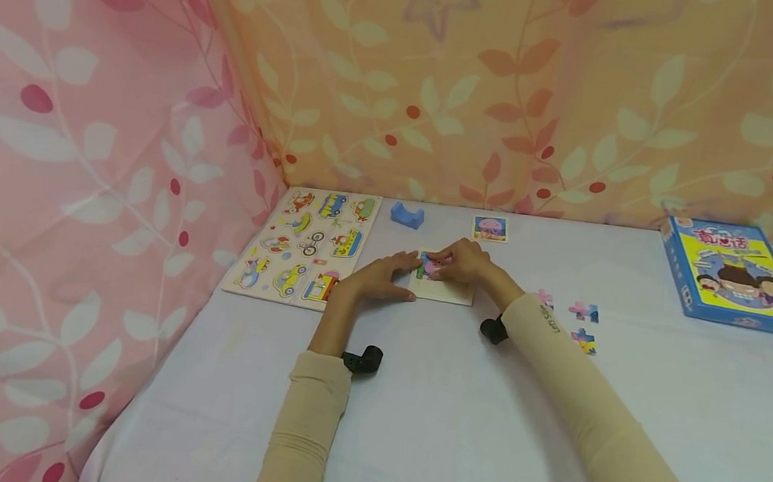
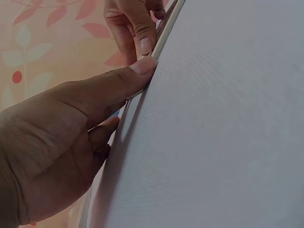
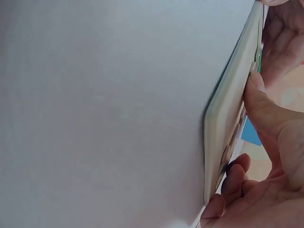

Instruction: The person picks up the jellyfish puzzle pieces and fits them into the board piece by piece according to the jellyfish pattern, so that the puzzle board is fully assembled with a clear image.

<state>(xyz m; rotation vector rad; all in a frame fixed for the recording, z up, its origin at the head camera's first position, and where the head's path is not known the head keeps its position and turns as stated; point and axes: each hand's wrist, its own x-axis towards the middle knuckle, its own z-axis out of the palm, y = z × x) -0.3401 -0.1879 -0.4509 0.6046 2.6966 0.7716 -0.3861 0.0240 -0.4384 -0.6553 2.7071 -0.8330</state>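
A small puzzle board (image 1: 448, 292) with a pale frame lies flat on the white tabletop, a few colourful pieces in it. My left hand (image 1: 377, 277) holds its left side, thumb (image 2: 142, 66) at the near corner and fingers along the left edge. Over the board, my right hand (image 1: 463, 262) pinches a pink-and-blue puzzle piece (image 1: 431, 268) against the board's upper left part. In the right wrist view the right thumb (image 3: 259, 85) presses down on the pieces. My right hand hides much of the board.
Loose jigsaw pieces (image 1: 584, 311) lie to the right, partly behind the right sleeve. A vehicle puzzle board (image 1: 265, 252) is at the left. Behind are a blue plastic block (image 1: 406, 215) and a picture card (image 1: 490, 228). A blue-yellow game box (image 1: 743, 282) sits far right.
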